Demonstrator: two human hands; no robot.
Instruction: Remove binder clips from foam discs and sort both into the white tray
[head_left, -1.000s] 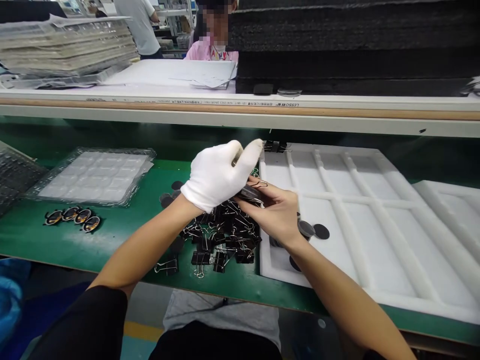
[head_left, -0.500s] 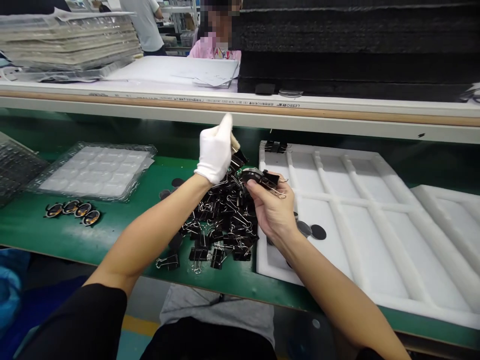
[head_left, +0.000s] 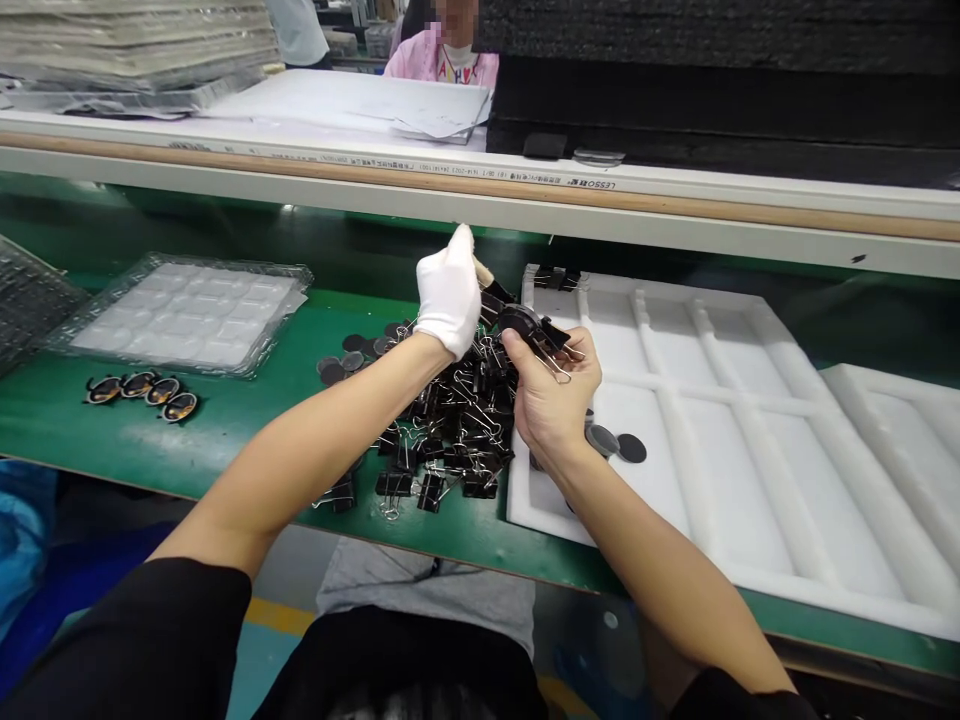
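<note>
My left hand [head_left: 450, 295], in a white glove, is closed with its thumb up around a black binder clip [head_left: 495, 297]. That clip is at the left edge of a round black disc-like part [head_left: 517, 320]; whether it bites on the rim I cannot tell. My bare right hand [head_left: 555, 400] pinches the round part with the thumb on its near face. Another binder clip [head_left: 553, 335] with wire handles sits on the part's right side, by my right fingers. Below both hands lies a heap of black binder clips [head_left: 450, 430] on the green table [head_left: 262, 450].
A white foam tray [head_left: 720, 440] with compartments is at right, grey discs [head_left: 631, 448] in it. More discs [head_left: 352, 360] lie left of the heap. Several orange-tinted round parts [head_left: 180, 406] and a clear plastic tray [head_left: 187, 315] are farther left. A shelf edge [head_left: 360, 190] crosses above my hands.
My gloved left hand has moved slightly right, bringing its binder clip up to the round part. My right hand keeps its hold. The whole view has shifted a little downward.
</note>
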